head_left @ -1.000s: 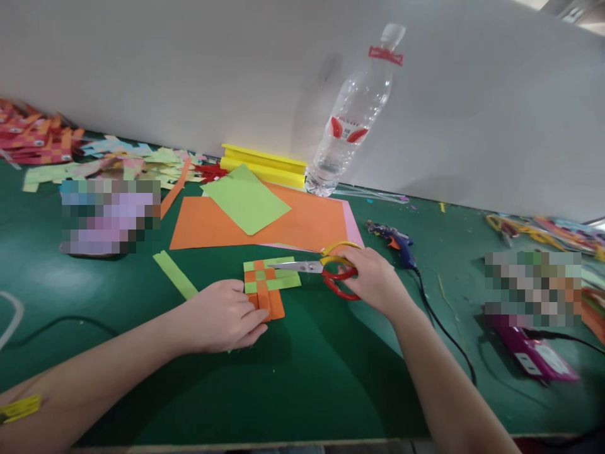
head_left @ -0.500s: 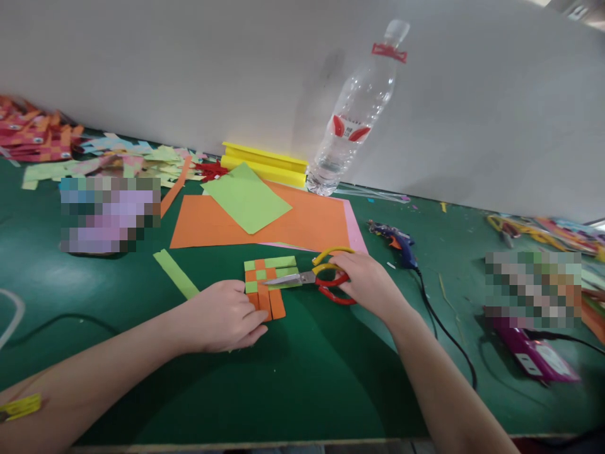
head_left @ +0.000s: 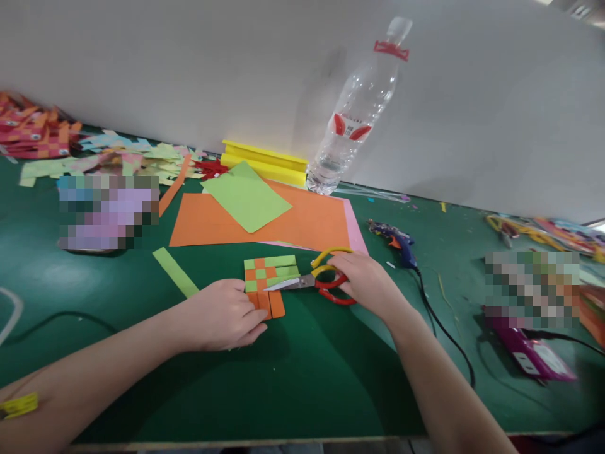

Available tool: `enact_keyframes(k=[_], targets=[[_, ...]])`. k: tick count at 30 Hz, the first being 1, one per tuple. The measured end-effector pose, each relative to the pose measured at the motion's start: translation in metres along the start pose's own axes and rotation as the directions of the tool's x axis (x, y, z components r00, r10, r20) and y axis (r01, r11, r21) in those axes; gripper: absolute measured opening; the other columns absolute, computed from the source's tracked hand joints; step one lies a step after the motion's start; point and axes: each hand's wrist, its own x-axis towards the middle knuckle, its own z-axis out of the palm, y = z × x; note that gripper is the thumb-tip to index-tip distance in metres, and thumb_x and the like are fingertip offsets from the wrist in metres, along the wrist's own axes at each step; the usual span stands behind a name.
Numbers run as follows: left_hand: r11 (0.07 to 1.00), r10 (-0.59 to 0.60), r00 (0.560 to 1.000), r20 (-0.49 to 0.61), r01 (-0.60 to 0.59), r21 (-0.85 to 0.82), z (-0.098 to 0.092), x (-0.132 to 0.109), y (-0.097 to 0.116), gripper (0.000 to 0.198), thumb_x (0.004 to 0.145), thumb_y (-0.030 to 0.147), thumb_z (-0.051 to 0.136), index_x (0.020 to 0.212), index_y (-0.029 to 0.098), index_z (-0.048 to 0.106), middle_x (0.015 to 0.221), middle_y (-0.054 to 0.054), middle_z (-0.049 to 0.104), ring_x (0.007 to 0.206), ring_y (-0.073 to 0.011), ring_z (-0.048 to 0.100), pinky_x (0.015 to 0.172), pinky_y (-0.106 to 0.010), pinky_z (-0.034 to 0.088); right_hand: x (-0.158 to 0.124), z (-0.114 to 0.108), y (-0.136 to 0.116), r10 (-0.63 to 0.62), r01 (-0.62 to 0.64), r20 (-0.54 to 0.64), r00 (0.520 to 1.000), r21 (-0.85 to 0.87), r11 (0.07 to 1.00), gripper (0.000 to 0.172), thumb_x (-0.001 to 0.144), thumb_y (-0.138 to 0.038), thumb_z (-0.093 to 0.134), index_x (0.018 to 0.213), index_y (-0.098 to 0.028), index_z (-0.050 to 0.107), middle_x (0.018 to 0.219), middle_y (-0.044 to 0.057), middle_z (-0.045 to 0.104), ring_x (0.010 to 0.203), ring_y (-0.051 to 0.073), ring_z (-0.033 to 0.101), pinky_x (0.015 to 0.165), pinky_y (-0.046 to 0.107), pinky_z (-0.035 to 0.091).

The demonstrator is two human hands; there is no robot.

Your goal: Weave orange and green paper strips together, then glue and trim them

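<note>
A small woven paper piece in green and orange lies on the table, with loose green strip ends to the right and orange ones toward me. My left hand grips its lower left edge, fingertips on the orange strips. In my right hand are the scissors, their handles yellow and red. The blades point left and lie over the weave, where the green and orange strips meet. Beside my left wrist rests a loose green paper strip.
Behind lie orange paper, a green sheet and a yellow holder. A plastic bottle leans by the wall. At right are a glue gun with its cord and a purple power strip. Paper scraps are heaped back left.
Both hands stay nearly in place. The scissor blades have shifted slightly on the weave, their tips a little lower and to the right.
</note>
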Motion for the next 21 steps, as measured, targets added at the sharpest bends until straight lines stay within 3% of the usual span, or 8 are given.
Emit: enact_keyframes(k=[8,16,21], targets=[[1.0,0.0,1.0,0.03,0.0,-0.019,-0.0024,0.002,0.0002,0.027,0.091,0.023,0.038,0.082,0.017,0.063,0.052,0.001,0.059,0.046,-0.015,0.053,0.051,-0.032,0.034,-0.0003,-0.0005,0.0011,-0.045,0.044,0.045,0.998,0.019,0.999,0.026,0.07,-0.003,0.05,0.089,-0.018,0.06,0.088,0.004,0.067,0.081,0.02,0.06,0.073,0.033,0.046],[1.0,-0.006,1.0,0.024,0.006,-0.028,-0.002,0.002,0.0004,0.03,0.093,0.024,0.036,0.085,0.016,0.064,0.053,0.0,0.062,0.045,-0.0149,0.054,0.052,-0.031,0.035,-0.0006,0.002,0.0032,-0.013,0.011,-0.036,0.999,-0.044,0.999,0.024,0.072,-0.006,0.051,0.09,-0.018,0.06,0.1,0.006,0.068,0.089,0.022,0.062,0.076,0.036,0.047],[0.999,-0.003,0.999,0.032,0.004,-0.038,-0.0025,0.0015,-0.0001,0.029,0.092,0.023,0.037,0.084,0.017,0.063,0.054,0.001,0.062,0.046,-0.0151,0.054,0.052,-0.031,0.035,-0.0014,0.0001,0.0033,-0.036,0.036,0.004,0.999,-0.032,0.999,0.028,0.069,-0.002,0.05,0.09,-0.018,0.06,0.093,0.004,0.068,0.085,0.021,0.061,0.074,0.034,0.047]])
